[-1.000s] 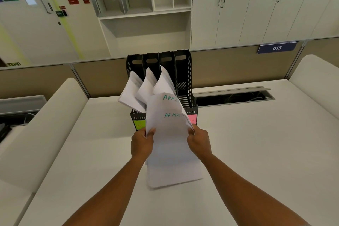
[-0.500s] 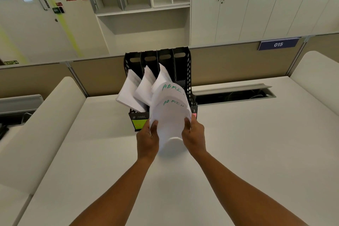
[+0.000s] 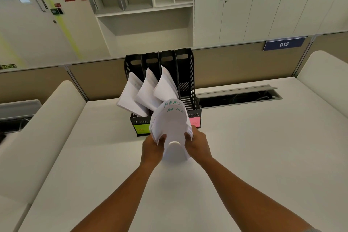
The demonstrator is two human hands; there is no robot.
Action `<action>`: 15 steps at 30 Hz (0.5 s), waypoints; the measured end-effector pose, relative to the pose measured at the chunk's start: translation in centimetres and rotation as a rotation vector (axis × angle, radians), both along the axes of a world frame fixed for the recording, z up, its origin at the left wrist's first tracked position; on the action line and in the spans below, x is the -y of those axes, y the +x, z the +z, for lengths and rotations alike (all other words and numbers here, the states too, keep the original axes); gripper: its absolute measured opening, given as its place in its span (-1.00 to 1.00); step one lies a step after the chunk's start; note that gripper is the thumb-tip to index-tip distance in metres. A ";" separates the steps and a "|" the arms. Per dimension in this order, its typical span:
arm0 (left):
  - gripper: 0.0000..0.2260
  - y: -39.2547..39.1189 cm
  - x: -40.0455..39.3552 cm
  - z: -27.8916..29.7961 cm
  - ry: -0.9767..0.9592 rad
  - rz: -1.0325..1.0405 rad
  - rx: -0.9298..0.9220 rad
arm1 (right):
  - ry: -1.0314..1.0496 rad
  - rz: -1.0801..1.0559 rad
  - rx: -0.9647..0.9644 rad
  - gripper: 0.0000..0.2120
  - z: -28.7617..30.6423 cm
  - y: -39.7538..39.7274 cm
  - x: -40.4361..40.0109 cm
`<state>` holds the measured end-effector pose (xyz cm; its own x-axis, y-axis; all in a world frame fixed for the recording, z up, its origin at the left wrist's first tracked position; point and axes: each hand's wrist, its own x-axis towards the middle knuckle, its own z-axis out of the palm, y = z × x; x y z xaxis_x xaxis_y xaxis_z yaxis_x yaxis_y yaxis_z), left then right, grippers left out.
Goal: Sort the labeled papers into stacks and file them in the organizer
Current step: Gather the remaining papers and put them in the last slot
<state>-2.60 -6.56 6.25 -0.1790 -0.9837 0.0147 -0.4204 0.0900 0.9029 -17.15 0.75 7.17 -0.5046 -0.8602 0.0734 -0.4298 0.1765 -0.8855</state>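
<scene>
A black organizer (image 3: 192, 84) with several upright slots stands at the far middle of the white desk (image 3: 254, 156). Its three left slots hold leaning white paper stacks (image 3: 143, 92); the rightmost slot shows no paper. A green label (image 3: 141, 129) and a pink label (image 3: 195, 121) are stuck on its front. I hold a curled stack of white papers (image 3: 172, 128) marked "ADMI" in green, right in front of the organizer. My left hand (image 3: 153, 149) grips its left edge and my right hand (image 3: 197, 145) grips its right edge.
A long cable opening (image 3: 239, 97) runs in the desk right of the organizer. Beige partition panels (image 3: 226, 64) rise behind the desk, with a blue "015" sign (image 3: 284, 44). White rounded dividers (image 3: 43, 128) flank both sides. Cabinets (image 3: 244, 2) line the back wall.
The stack has been lifted off the desk, bent into a tighter curl between both hands, and carried forward to the organizer's front.
</scene>
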 end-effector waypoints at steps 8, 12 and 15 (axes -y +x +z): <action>-0.83 0.3 0.4 0.4 -0.048 0.067 -0.001 | 0.045 -0.096 -0.149 -0.86 0.0 -0.7 0.6; -0.75 0.3 0.4 0.2 0.006 0.048 0.045 | 0.049 -0.093 -0.133 -0.89 -0.2 -0.4 0.9; -0.70 0.6 0.2 -0.9 0.111 0.007 0.158 | 0.216 -0.040 -0.119 -0.88 -1.5 -0.3 0.3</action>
<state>-2.05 -6.75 5.33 -0.1641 -0.9789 -0.1217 -0.5581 -0.0096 0.8297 -17.46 0.44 5.71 -0.5373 -0.8420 -0.0486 -0.5178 0.3748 -0.7690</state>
